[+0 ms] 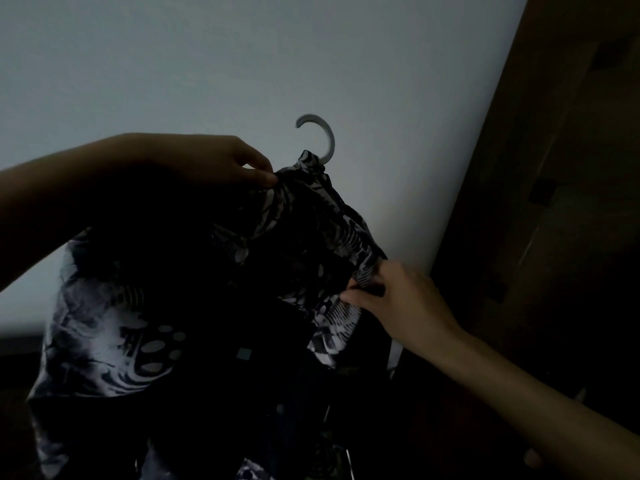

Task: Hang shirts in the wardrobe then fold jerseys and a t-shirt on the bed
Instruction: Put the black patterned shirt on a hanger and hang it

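Observation:
A black and white patterned shirt (287,244) hangs in front of me on a pale plastic hanger, whose hook (323,136) sticks up above the collar. My left hand (221,161) pinches the fabric near the collar on the left side. Lower down on the right, my right hand (398,296) grips the edge of the shirt. The hanger's arms are hidden inside the shirt. The lower part of the shirt drops into deep shadow.
The scene is very dim. A pale wall (242,64) fills the background. A dark wooden wardrobe (554,202) stands along the right side. More dark cloth lies in shadow at the bottom of the view.

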